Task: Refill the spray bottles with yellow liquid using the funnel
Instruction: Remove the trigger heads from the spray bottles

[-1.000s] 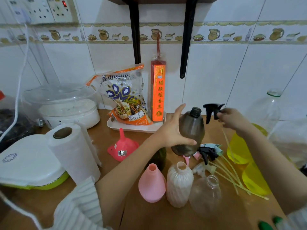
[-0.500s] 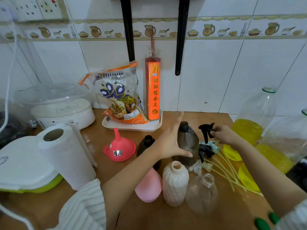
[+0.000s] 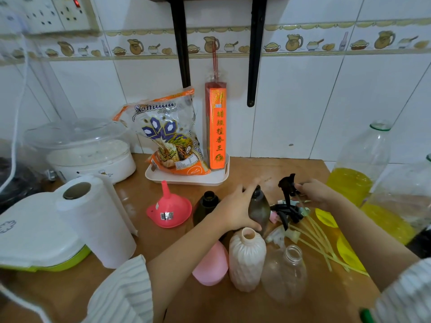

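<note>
Nearest the person, three uncapped bottles stand in a row on the wooden table (image 3: pixel 268 166): a pink bottle (image 3: pixel 211 266), a ribbed bottle (image 3: pixel 247 257) and a clear bottle (image 3: pixel 285 273). At 3 o'clock of them lie loose spray heads (image 3: pixel 285 212) with pale dip tubes (image 3: pixel 319 245) fanned toward the near right. Just behind the row, the left hand (image 3: pixel 235 210) grasps a smoky bottle (image 3: pixel 258 208) standing upright on the table, fingers wrapped round its side. At 9 o'clock of it, touching or nearly so, stands a dark bottle (image 3: pixel 205 206), also uncapped. The right hand (image 3: pixel 314 193) pinches a black spray head (image 3: pixel 287 184), held up at 2 o'clock of the smoky bottle's neck. The pink funnel (image 3: pixel 169 209) sits upside down, spout up, at 9 o'clock of the dark bottle, untouched. At the right edge, two large jugs (image 3: pixel 359 169) hold yellow liquid. A paper towel roll (image 3: pixel 95 220) stands at far left. Farthest back, a white tray (image 3: pixel 186 178) against the tiled wall carries a rice bag (image 3: pixel 168 136) and an orange box (image 3: pixel 215 129).
</note>
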